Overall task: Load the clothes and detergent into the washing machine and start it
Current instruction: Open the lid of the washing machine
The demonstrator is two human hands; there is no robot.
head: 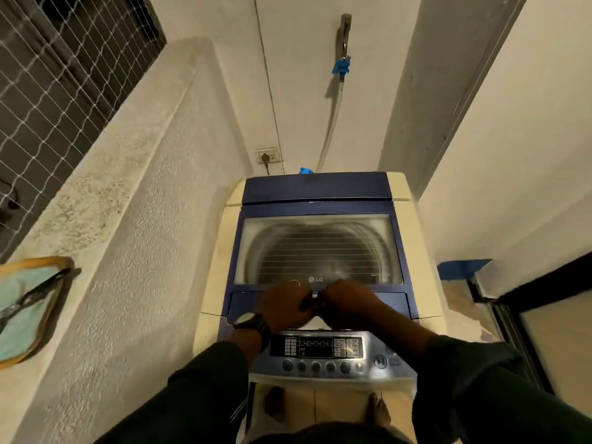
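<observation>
Dim warm light, soft motion blur throughout, wide-angle bending at edges.

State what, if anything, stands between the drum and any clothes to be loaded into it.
The washing machine's lid is shut over the drum, which shows only through the lid's window. Both hands, left hand and right hand, rest at the lid's front edge. No clothes are visible.

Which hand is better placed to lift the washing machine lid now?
Neither clearly: left hand and right hand both sit at the front-edge handle of the closed lid. Lifting with both looks natural.
</observation>
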